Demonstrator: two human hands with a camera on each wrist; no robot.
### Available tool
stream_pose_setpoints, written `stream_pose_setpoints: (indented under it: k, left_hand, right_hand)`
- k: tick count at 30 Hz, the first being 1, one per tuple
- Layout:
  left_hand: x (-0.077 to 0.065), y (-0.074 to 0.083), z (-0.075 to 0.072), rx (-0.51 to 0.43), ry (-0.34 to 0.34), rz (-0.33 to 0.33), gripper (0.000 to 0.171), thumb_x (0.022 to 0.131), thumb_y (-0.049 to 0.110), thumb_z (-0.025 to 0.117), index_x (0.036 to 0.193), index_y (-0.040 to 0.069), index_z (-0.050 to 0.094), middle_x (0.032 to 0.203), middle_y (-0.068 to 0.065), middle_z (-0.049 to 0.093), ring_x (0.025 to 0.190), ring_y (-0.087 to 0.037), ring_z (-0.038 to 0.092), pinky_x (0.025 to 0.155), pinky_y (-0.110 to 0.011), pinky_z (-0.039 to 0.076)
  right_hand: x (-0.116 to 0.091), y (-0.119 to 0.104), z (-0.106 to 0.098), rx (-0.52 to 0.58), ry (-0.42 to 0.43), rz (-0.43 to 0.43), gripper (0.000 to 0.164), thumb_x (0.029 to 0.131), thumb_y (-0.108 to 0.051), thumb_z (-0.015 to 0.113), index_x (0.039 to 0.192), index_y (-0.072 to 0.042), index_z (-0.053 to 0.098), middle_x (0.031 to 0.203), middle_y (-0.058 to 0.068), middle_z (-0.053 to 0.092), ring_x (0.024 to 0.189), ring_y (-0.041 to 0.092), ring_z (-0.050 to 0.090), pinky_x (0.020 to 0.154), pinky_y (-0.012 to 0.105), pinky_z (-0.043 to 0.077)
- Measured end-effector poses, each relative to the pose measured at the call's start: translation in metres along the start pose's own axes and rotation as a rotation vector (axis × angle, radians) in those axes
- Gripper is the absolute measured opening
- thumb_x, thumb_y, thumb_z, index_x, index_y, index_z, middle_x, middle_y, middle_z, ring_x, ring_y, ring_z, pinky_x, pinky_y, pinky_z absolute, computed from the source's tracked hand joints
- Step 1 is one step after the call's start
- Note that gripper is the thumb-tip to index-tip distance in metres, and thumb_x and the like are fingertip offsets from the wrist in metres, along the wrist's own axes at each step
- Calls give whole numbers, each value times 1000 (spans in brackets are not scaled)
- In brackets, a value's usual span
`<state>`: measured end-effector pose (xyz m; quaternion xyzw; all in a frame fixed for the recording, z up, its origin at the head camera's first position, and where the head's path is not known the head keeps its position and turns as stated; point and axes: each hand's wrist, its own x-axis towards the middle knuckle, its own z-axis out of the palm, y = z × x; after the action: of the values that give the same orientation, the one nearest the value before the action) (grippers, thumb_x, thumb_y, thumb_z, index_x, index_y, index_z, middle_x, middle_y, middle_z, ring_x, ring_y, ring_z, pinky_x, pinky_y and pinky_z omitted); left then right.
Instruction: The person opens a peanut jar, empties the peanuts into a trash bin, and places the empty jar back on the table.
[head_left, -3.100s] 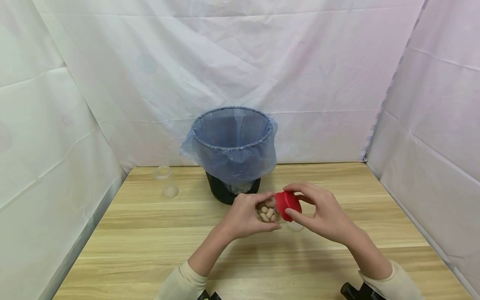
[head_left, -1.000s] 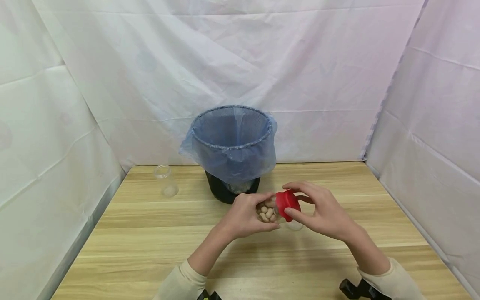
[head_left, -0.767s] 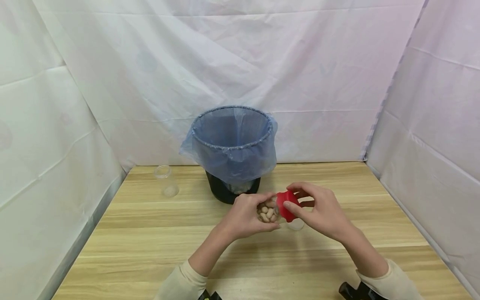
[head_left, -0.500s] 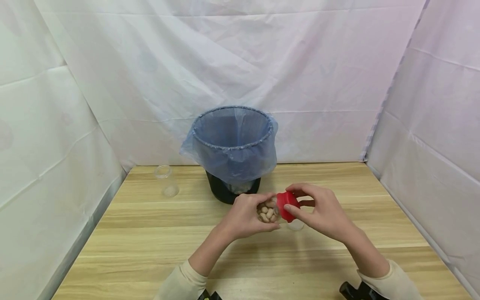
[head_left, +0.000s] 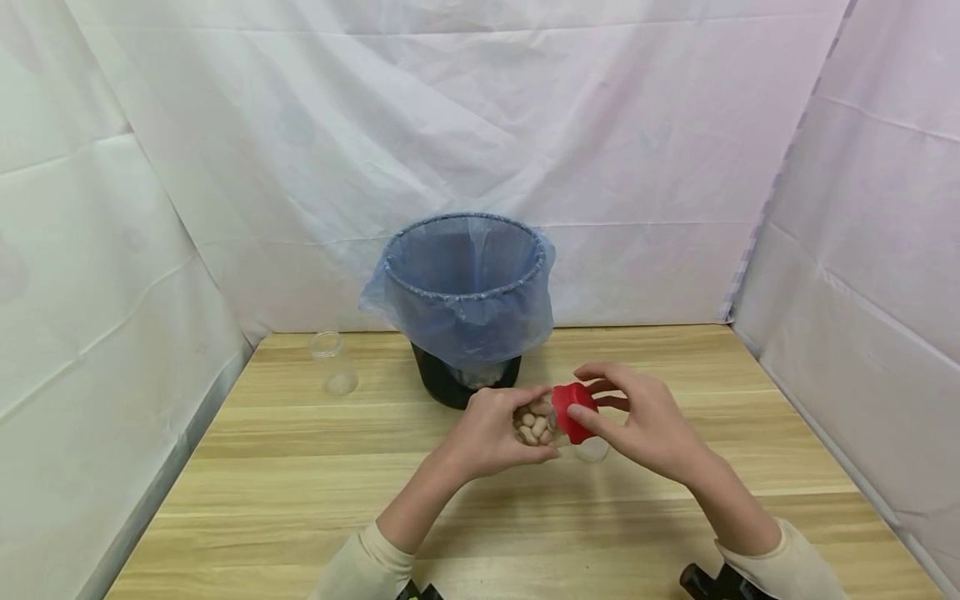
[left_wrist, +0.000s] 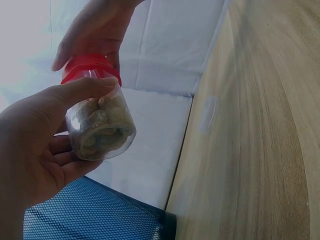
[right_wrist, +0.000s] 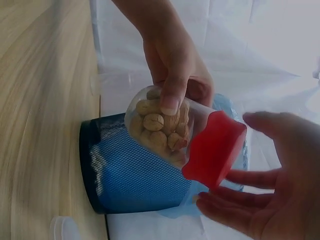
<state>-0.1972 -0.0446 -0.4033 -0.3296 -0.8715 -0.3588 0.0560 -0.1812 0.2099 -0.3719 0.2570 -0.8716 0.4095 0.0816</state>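
My left hand (head_left: 498,429) grips a clear jar of peanuts (head_left: 534,427), tilted on its side above the table. In the left wrist view my thumb lies along the jar's wall, and the fingers support it from the other side. A red lid (right_wrist: 215,150) with a scalloped edge covers the jar's mouth. My right hand (head_left: 637,421) holds that lid between the thumb and curved fingers, with the index finger raised along its upper edge in the head view. The peanuts fill much of the jar and show through its wall.
Behind my hands stands a black mesh bin (head_left: 431,375) lined with a blue bag (head_left: 480,321). A clear uncapped jar (head_left: 333,367) stands at the back left. Below the red lid, a clear round piece (head_left: 592,451) lies on the wooden table (head_left: 300,500). White cloth (head_left: 637,167) encloses the table.
My right thumb and fingers have shifted their place on the red lid, with small turns of that hand. My left hand and the jar have stayed nearly still.
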Motion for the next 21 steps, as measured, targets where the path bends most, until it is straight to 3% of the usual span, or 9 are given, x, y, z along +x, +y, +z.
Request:
stream_pose_setpoints:
  k: [5, 10, 16, 21]
  left_hand:
    - [0, 1, 1, 5, 5, 2, 77, 80, 38, 98, 146, 11, 69, 121, 2, 80, 102, -6, 73, 89, -22, 60]
    - [0, 1, 1, 16, 5, 9, 77, 80, 38, 98, 146, 11, 69, 121, 2, 80, 103, -7, 73, 90, -23, 60]
    - [0, 1, 1, 12, 5, 3, 77, 80, 38, 98, 146, 11, 69, 121, 1, 80, 103, -8, 74, 90, -24, 60]
    - [-1, 1, -1, 2, 10, -6, 77, 79, 37, 98, 146, 11, 69, 123, 1, 80, 104, -9, 74, 91, -25, 60]
  right_hand:
    - [-1, -3, 1, -1, 20, 129, 43, 99, -36, 81, 132, -11, 70, 126, 8, 76, 104, 22, 78, 87, 37, 67]
    - [-2, -5, 1, 10, 14, 144, 42, 98, -36, 82, 129, -10, 72, 123, 7, 77, 103, 21, 78, 85, 34, 67]
    - [-1, -4, 0, 29, -5, 99, 41, 97, -30, 84, 130, -11, 71, 122, 5, 77, 102, 19, 78, 86, 36, 67]
    - [0, 0, -3, 39, -41, -27, 41, 96, -22, 85, 134, -14, 69, 126, -1, 75, 109, 15, 75, 92, 35, 65]
